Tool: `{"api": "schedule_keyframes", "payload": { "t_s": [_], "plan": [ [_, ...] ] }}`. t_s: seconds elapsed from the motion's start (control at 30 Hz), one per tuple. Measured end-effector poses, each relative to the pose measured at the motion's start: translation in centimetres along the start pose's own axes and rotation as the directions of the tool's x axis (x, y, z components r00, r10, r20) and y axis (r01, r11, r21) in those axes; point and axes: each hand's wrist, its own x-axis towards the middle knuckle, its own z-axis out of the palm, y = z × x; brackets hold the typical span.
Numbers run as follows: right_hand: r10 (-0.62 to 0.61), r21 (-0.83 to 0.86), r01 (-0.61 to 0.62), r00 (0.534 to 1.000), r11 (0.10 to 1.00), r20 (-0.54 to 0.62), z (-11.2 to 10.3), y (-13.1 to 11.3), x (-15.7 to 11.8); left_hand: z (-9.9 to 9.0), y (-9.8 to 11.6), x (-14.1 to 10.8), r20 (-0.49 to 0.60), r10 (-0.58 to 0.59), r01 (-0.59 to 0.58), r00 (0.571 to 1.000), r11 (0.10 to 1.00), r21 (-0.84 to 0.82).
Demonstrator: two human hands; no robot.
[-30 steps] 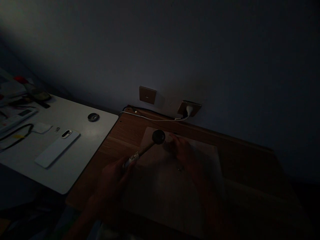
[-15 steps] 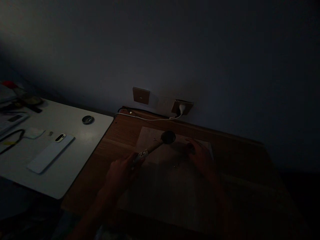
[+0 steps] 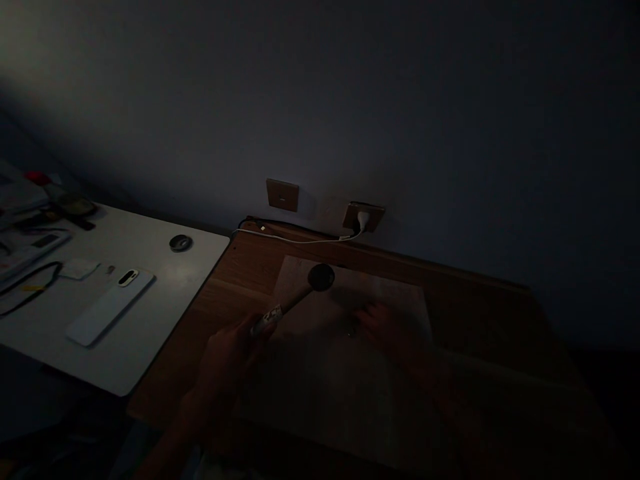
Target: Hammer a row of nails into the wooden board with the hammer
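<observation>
My left hand (image 3: 227,360) is closed round the patterned grip of a mallet (image 3: 321,277). Its dark, round head is raised over a pale board (image 3: 320,387), pointing away to the right. On that board, fingers bent down and close together, rests my right hand (image 3: 385,327). Just beside its fingertips lies a small shiny metal piece, seemingly a nail (image 3: 351,331). Dim light hides whether those fingertips grip anything.
The board lies on a brown wooden table (image 3: 225,287) against the wall. A plugged-in white cable (image 3: 300,240) runs along the back edge. To the left, a white table (image 3: 155,230) bears a phone (image 3: 110,310), a dark ring (image 3: 180,243) and clutter.
My right hand has moved left and nearer, down to the small metal piece. The mallet and my left hand have shifted slightly left.
</observation>
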Motion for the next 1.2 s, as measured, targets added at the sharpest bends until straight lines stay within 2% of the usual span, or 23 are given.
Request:
{"api": "schedule_keyframes", "payload": {
  "t_s": [0.17, 0.3, 0.53, 0.77, 1.0, 1.2],
  "plan": [
    [0.031, 0.039, -0.032, 0.999, 0.999, 0.031, -1.8, 1.1, 1.8, -0.1, -1.0, -0.7, 0.003, -0.037, 0.037, 0.999, 0.998, -0.048],
    [0.093, 0.124, -0.09, 0.996, 0.988, -0.016, -2.8, 1.7, 4.2, 0.1, -1.6, -0.9, -0.028, -0.042, 0.039, 0.999, 0.995, -0.09],
    [0.161, 0.198, -0.14, 0.982, 0.97, -0.094, -1.6, 0.3, 7.4, 0.1, -1.9, -1.2, -0.04, -0.037, 0.031, 0.999, 0.99, -0.137],
    [0.131, 0.155, -0.121, 0.99, 0.98, -0.052, -1.3, 0.3, 7.7, 0.1, -2.4, -1.1, -0.025, -0.061, 0.058, 0.998, 0.992, -0.113],
    [0.069, 0.045, -0.068, 0.998, 0.997, -0.01, -1.5, 0.1, 7.8, -0.1, -2.1, -0.9, 0.011, -0.081, 0.082, 0.997, 0.992, -0.099],
    [0.038, -0.028, -0.037, 0.999, 0.999, 0.005, -1.5, -0.3, 8.0, -0.1, -2.2, -0.8, -0.003, -0.03, 0.029, 1.0, 0.994, -0.106]
  ]
}}
